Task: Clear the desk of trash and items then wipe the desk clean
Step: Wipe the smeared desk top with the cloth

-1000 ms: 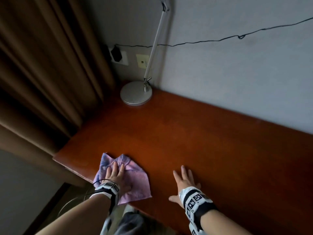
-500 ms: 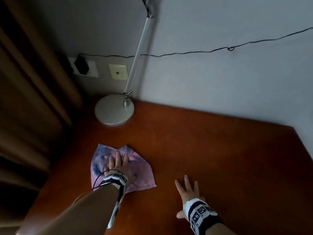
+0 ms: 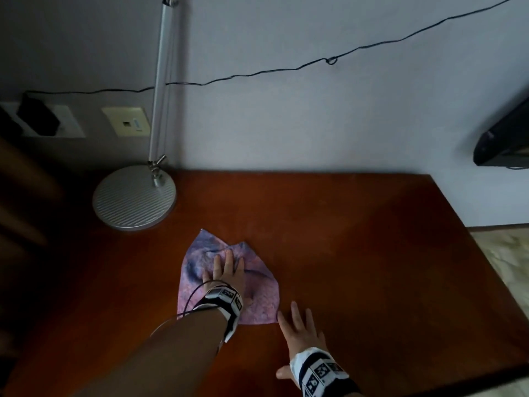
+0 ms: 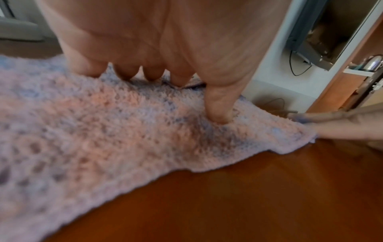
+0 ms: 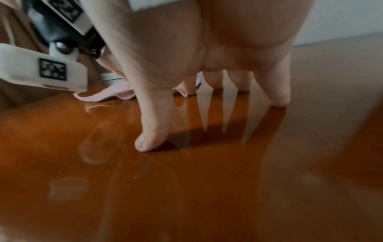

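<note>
While cloth (image 3: 229,277) is pressed flat by left hand (image 3: 227,272), fingers straight, desk (image 3: 372,253) is touched by flat, spread right hand (image 3: 300,330) at cloth's 4 o'clock.

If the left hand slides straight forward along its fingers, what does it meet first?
Probably only the wall. The left hand, flat on the cloth, points up the bare desk; the lamp base lies off to its left, though depth is unclear.
</note>
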The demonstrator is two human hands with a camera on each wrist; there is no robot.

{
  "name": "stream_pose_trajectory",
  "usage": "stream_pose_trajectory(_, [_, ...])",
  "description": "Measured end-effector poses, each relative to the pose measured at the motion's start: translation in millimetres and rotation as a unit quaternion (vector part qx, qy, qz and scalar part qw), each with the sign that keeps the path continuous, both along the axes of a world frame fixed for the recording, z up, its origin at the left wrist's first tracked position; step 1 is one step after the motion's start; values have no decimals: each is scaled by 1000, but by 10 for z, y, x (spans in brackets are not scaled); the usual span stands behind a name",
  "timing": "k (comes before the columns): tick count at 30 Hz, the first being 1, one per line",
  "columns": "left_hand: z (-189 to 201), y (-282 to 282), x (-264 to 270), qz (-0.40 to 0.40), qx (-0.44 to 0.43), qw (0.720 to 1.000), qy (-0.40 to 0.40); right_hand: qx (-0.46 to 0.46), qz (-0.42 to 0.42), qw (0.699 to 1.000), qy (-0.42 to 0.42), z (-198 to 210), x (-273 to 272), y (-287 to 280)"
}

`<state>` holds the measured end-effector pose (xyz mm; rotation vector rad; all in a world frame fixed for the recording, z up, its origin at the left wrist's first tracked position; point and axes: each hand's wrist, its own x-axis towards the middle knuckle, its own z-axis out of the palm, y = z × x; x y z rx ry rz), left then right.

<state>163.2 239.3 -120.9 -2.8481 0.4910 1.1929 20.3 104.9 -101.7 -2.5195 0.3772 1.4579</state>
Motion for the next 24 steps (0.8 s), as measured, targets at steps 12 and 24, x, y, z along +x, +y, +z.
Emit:
stream_pose_trajectory(12, [-27,-463,304,37,-7,998,-43,62,-33,997,-42,53,85,-251])
stream_pose_trajectory(24, [-89,-1219,788,124,4,987,-101,-32,-79,996,-40,-65,-430,-1870])
